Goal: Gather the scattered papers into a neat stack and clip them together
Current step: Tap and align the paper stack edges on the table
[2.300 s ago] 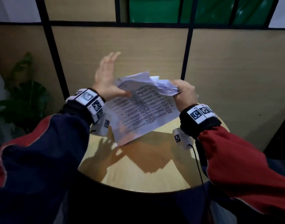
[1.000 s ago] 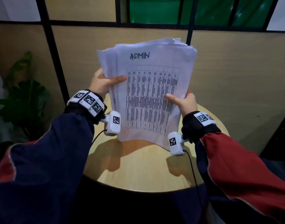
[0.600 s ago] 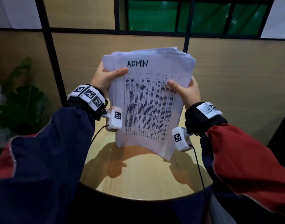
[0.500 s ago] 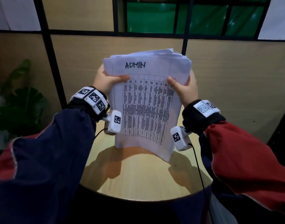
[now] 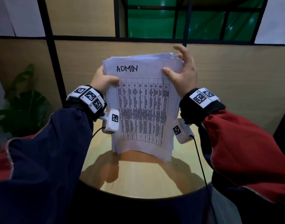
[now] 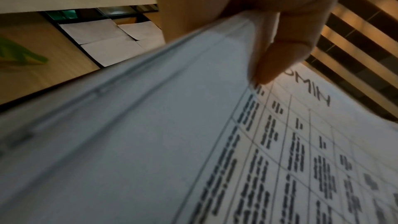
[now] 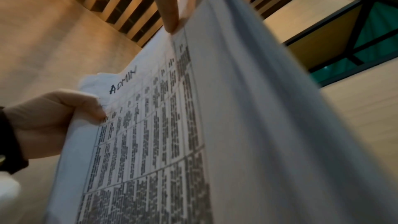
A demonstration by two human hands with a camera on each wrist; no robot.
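Observation:
A thick stack of white papers (image 5: 143, 110) stands upright on its bottom edge on the round wooden table (image 5: 138, 180). The front sheet reads "ADMIN" above a printed grid. My left hand (image 5: 104, 80) grips the stack's upper left edge, thumb (image 6: 277, 54) on the front and fingers hidden behind. My right hand (image 5: 185, 70) is at the upper right corner: its thumb (image 7: 169, 9) rests on the front sheet and its fingers are spread loosely above the top edge. The sheet edges (image 7: 269, 108) look roughly aligned. No clip is in view.
A tan partition wall with black frame posts (image 5: 49, 46) rises right behind the table. A leafy plant (image 5: 25, 107) stands at the left. Thin cables (image 5: 199, 159) hang from the wrist cameras over the table's right side.
The crumpled, tilted pile has been turned upright and squared on the table. Since half a second ago my right hand slid up to the top right corner and its fingers spread out.

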